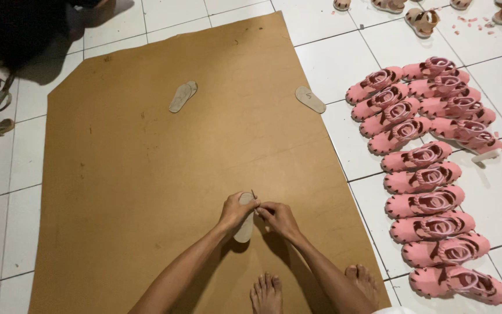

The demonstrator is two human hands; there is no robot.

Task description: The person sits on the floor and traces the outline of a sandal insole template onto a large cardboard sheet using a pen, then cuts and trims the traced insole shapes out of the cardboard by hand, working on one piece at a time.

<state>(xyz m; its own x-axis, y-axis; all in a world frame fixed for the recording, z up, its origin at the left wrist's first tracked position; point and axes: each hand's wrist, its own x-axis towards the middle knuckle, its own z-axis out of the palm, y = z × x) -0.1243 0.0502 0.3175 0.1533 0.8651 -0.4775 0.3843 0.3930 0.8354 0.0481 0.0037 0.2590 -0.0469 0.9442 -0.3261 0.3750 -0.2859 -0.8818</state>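
Two hands work at the 6 o'clock end of the large brown cardboard sheet (pixel 164 151) that lies flat on the white tiled floor (pixel 344 52). Your left hand (pixel 236 210) presses down on a pale grey sole-shaped insole template (pixel 245 229), fingers curled over its upper half; the template lies flat on the cardboard with its long axis running from 12 to 6 o'clock. Your right hand (pixel 279 218) is clenched around a thin dark marking tool (pixel 254 195), whose upper end shows just above the fingers at the template's 1 o'clock edge. The two hands touch at the fingertips. Whether the tool's tip touches the cardboard cannot be told.

Your bare feet (pixel 266 293) rest on the cardboard at 6 o'clock, just below the hands.

Further items in view:
- A second grey insole template (pixel 183 96) lies on the cardboard at 11 o'clock from the hands, well apart.
- A third grey insole template (pixel 310 99) lies at 1 o'clock, overlapping the cardboard's right edge.
- Rows of pink moulded children's sandals (pixel 425 174) lie on the floor at 3 o'clock, packed side by side.
- Beige sandals (pixel 422 20) lie at 1 o'clock near the top edge.
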